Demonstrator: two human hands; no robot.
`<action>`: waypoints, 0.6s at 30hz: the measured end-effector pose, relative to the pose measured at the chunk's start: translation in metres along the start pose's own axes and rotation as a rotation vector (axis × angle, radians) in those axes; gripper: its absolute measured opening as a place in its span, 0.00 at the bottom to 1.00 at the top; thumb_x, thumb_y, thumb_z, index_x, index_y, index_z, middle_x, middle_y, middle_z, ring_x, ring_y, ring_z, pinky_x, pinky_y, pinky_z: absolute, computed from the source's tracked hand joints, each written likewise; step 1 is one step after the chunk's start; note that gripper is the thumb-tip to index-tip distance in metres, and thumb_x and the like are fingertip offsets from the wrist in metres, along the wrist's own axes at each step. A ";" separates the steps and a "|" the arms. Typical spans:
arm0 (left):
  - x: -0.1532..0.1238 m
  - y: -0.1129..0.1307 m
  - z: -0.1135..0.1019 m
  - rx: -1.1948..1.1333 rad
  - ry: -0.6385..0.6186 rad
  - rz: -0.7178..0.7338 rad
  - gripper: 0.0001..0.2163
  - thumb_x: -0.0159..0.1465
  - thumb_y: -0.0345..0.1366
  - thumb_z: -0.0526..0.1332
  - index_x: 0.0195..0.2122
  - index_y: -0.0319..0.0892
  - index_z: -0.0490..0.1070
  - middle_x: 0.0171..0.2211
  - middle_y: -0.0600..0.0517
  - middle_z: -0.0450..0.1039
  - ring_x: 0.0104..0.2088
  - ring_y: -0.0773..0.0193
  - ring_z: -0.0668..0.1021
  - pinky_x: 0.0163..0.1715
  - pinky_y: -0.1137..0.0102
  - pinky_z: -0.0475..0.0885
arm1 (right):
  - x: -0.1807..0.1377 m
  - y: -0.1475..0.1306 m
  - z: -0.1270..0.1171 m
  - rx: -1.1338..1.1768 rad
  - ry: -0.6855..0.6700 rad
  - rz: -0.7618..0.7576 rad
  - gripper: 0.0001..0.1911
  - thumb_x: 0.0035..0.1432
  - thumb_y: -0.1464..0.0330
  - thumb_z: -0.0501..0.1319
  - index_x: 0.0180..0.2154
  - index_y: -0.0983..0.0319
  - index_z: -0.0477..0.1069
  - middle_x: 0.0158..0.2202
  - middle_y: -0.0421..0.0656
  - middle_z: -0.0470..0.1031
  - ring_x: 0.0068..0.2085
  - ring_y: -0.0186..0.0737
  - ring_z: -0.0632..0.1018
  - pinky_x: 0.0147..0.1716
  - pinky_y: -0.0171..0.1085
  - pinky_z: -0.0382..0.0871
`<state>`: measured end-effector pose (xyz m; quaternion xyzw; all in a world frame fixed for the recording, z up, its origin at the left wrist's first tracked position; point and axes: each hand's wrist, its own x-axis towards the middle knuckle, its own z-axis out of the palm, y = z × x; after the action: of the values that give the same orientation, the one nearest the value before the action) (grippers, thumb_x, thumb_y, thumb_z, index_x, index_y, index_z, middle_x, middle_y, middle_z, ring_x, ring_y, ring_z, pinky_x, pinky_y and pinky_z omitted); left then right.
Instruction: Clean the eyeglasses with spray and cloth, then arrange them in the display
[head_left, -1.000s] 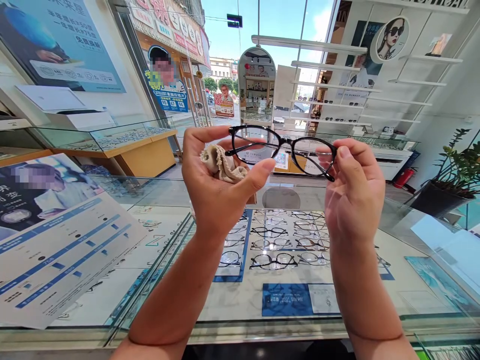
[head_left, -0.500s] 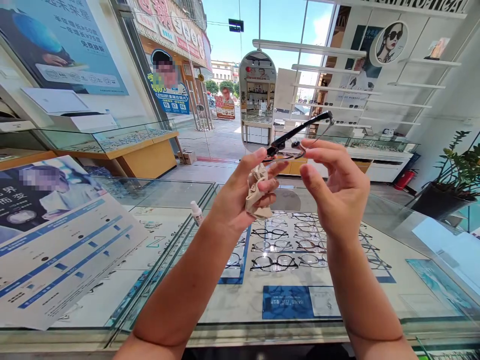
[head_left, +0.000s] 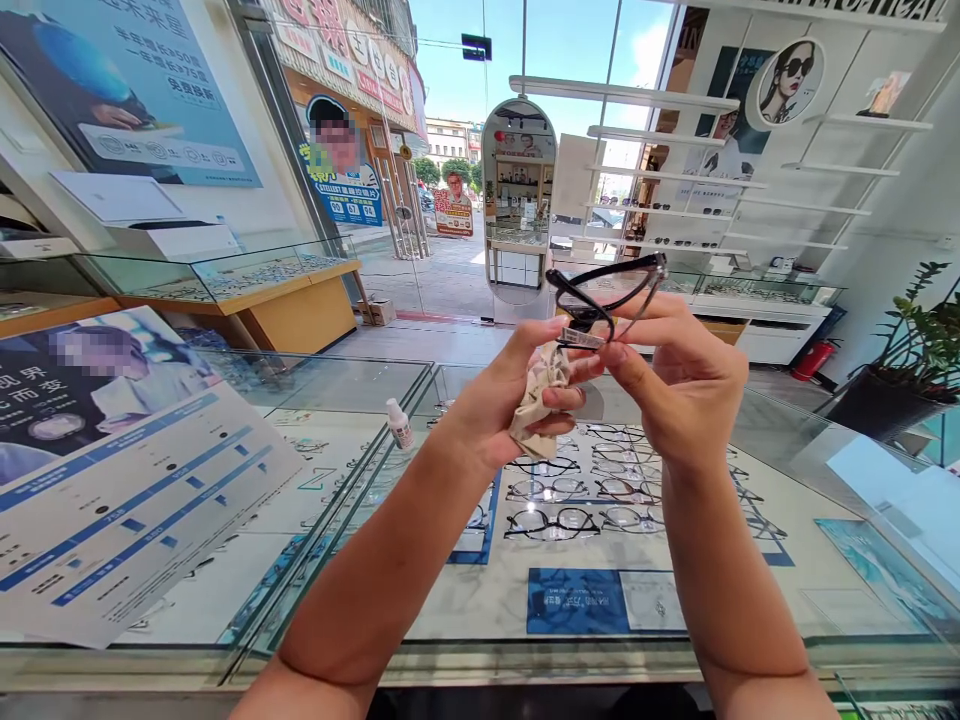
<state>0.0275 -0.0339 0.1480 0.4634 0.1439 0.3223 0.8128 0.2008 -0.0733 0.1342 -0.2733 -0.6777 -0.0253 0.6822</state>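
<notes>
Left hand (head_left: 491,405) and right hand (head_left: 694,385) meet at centre frame, both closed on black-rimmed glasses (head_left: 600,288). The left also bunches a beige cloth (head_left: 534,402) against the lower rim, apparently so that fabric rather than skin meets the lens. The right grips the frame's edge, steadying it above the glass counter (head_left: 750,600). A small bottle (head_left: 400,423) stands left of centre. Display frames (head_left: 553,522) lie beneath the glass.
</notes>
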 end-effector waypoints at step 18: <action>-0.088 0.043 -0.015 1.590 0.539 0.394 0.24 0.68 0.48 0.69 0.21 0.45 0.60 0.18 0.56 0.57 0.21 0.65 0.58 0.23 0.65 0.48 | -0.011 0.062 0.021 -0.220 -0.158 0.120 0.06 0.66 0.60 0.72 0.36 0.54 0.83 0.42 0.41 0.86 0.48 0.47 0.82 0.55 0.52 0.72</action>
<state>-0.0638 -0.0664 0.1705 0.8190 0.4318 0.3601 0.1146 0.2056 -0.0157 0.1009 -0.3877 -0.7047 -0.0369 0.5930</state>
